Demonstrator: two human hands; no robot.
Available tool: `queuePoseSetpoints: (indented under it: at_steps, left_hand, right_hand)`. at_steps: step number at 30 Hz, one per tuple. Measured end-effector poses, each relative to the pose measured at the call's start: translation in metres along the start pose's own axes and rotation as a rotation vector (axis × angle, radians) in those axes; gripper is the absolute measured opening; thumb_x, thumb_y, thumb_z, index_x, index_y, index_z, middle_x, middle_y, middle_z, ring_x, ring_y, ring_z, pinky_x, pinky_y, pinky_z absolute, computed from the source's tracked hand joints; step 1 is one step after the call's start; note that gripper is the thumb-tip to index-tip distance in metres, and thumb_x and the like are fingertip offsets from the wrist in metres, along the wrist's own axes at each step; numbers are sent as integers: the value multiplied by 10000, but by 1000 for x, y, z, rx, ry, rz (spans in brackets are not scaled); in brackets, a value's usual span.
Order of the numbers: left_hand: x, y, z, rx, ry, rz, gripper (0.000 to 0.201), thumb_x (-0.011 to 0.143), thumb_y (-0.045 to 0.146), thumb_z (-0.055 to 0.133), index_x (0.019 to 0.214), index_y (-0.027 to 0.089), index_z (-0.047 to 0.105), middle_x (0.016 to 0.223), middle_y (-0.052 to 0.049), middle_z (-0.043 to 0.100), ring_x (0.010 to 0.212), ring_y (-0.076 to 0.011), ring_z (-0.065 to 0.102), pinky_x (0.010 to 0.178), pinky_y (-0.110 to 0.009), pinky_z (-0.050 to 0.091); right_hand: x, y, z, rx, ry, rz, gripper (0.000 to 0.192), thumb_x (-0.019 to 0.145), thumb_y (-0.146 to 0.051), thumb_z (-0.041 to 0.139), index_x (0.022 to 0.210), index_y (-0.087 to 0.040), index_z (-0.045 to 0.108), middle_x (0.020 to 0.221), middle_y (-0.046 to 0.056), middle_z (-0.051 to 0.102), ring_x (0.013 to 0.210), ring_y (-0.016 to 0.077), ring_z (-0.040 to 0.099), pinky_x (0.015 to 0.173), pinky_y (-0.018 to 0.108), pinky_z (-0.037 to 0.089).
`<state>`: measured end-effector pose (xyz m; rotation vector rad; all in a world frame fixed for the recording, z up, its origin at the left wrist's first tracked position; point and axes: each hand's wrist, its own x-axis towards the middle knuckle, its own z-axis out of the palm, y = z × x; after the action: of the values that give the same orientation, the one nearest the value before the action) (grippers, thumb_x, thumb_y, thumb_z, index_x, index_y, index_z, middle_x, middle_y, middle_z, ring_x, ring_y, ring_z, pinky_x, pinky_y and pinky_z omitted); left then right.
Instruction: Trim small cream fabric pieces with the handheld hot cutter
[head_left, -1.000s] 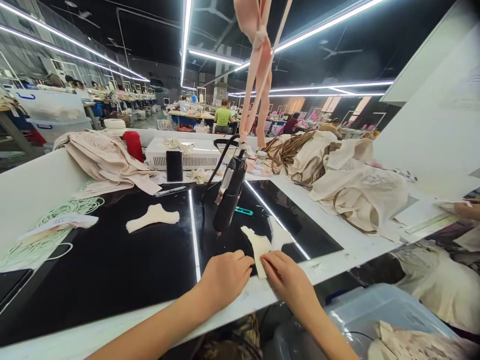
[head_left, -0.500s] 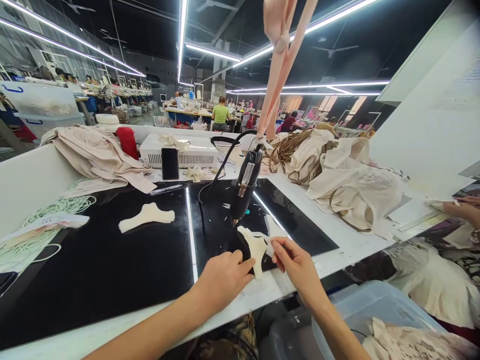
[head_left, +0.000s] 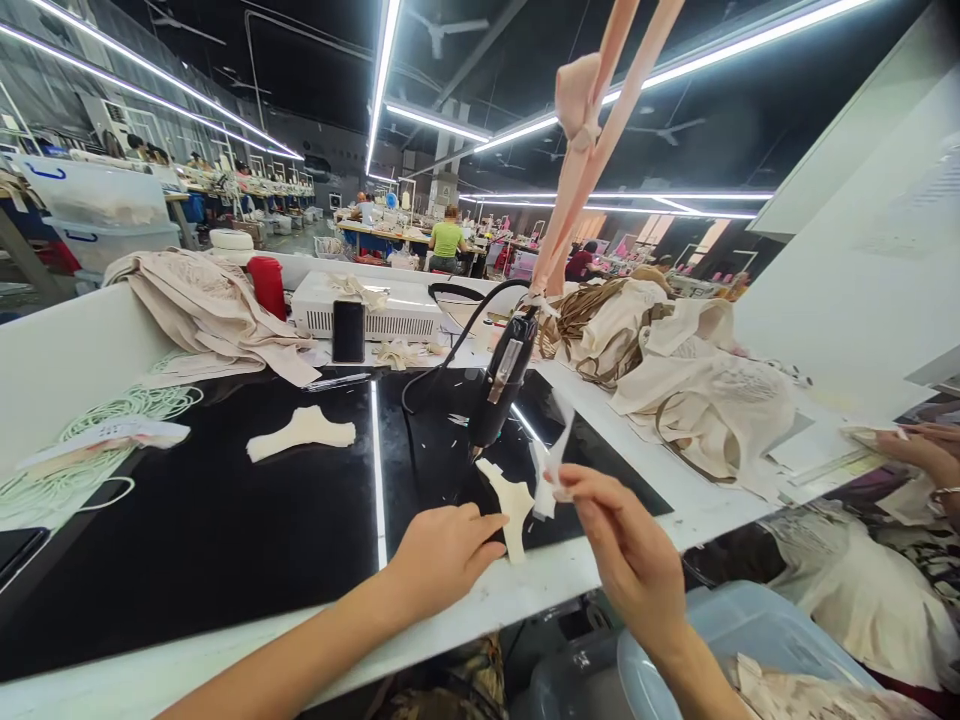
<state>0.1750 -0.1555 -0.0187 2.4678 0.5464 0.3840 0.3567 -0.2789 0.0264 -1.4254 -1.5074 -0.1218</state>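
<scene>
My left hand [head_left: 441, 552] has its index finger and thumb closed on the edge of a small cream fabric piece [head_left: 515, 508], holding it against the black mat. To the right, my right hand [head_left: 628, 545] pinches a thin, translucent white strip [head_left: 560, 447], raised off the mat. More white strips [head_left: 543, 488] lie beside the fabric, close to those fingers. Just above the piece hangs a black corded tool [head_left: 502, 385] with a pointed metal tip, tied to a pink cloth band [head_left: 574, 190]. A second cream fabric piece [head_left: 301, 433] lies flat further left.
Beige garments are heaped at the right [head_left: 697, 385] and back left [head_left: 206, 300]. A phone [head_left: 349, 332] leans on a white vented box [head_left: 397, 322]. Pale green cord [head_left: 131, 415] lies left. Another person's hand [head_left: 919, 455] is at the far right. A plastic bin [head_left: 757, 620] stands below the table.
My right hand has pulled the white strip away from the fabric, up and to the right. The left hand stays on the fabric piece. The view has shifted slightly.
</scene>
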Motion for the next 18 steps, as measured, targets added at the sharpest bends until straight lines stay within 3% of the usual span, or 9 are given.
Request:
queuePoseSetpoints:
  at_steps: [2,6,10,13,16,18]
  left_hand:
    - [1,-7,-7,-307,-19,-103,346,1017,388,447,1145,225,724,946,-44,714,912,-205,659,884,-350,508]
    - [-7,-20,-29,-718,-97,-283,625,1024,595,280,1020,137,705,875,-72,719,732,-155,648,688,-282,530]
    - [-27,-27,-52,-1229,-247,-481,721,850,806,505,929,124,723,912,-90,726,763,-137,648,711,-261,515]
    - [-41,-27,-61,-1248,-301,-487,610,779,727,697,928,137,739,904,-71,731,741,-120,636,709,-256,498]
    - [-51,-28,-64,-1208,-315,-483,448,708,508,870,970,167,745,924,-38,738,751,-108,639,743,-255,491]
    - [-55,-28,-65,-1202,-327,-506,442,654,402,920,997,179,752,910,-22,737,756,-111,644,778,-269,497]
  right_hand:
    - [-6,-9,1,-57,-144,-155,193,1016,-162,478,1091,-273,616,1209,88,738,1127,219,708,950,356,588]
    - [-14,-25,13,-61,-342,-318,228,1008,-115,475,1131,-264,596,1198,77,750,1088,178,726,922,274,591]
    - [-18,-31,32,-22,-421,-355,192,1018,-144,489,1124,-248,611,1197,85,755,1072,169,734,911,258,601]
    - [-19,-33,43,14,-428,-375,189,1020,-155,494,1126,-243,624,1187,92,761,1060,171,741,895,260,613]
    - [-19,-33,49,38,-420,-369,191,1022,-162,486,1109,-248,633,1175,85,767,1043,173,748,874,260,622]
    - [-20,-32,50,41,-426,-348,193,1021,-162,484,1101,-252,635,1177,77,766,1045,175,747,880,264,621]
